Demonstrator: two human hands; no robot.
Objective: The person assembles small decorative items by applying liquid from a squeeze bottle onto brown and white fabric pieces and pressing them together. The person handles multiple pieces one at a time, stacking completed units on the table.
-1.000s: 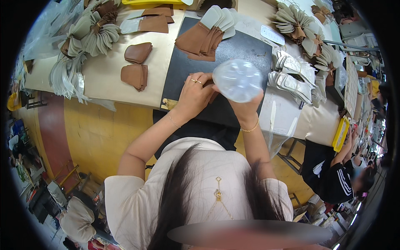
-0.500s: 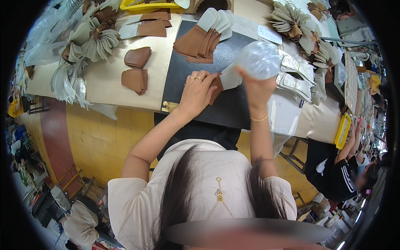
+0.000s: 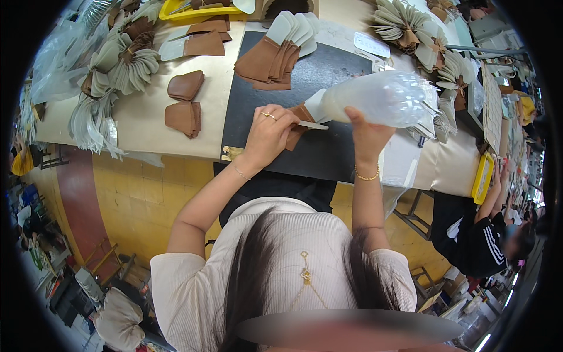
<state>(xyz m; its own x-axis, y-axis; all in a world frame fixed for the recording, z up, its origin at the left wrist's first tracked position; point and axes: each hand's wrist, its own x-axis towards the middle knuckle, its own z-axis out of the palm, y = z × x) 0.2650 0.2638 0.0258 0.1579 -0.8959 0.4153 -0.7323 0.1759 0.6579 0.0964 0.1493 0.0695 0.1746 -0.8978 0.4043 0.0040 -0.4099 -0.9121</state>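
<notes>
Holds brown-and-white pieces [image 3: 301,112] under the left fingers [image 3: 282,120], bent closely over the brown ends on the black mat [image 3: 322,159]; grips a translucent bottle [image 3: 384,97] in the right fingers [image 3: 355,115], tilted toward a white tab [image 3: 315,105].

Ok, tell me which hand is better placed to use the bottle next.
The right, I'd judge: the right hand grips the translucent bottle, its narrow end close to the white part of a brown-and-white piece, while the left hand is occupied at that piece's brown part.
</notes>
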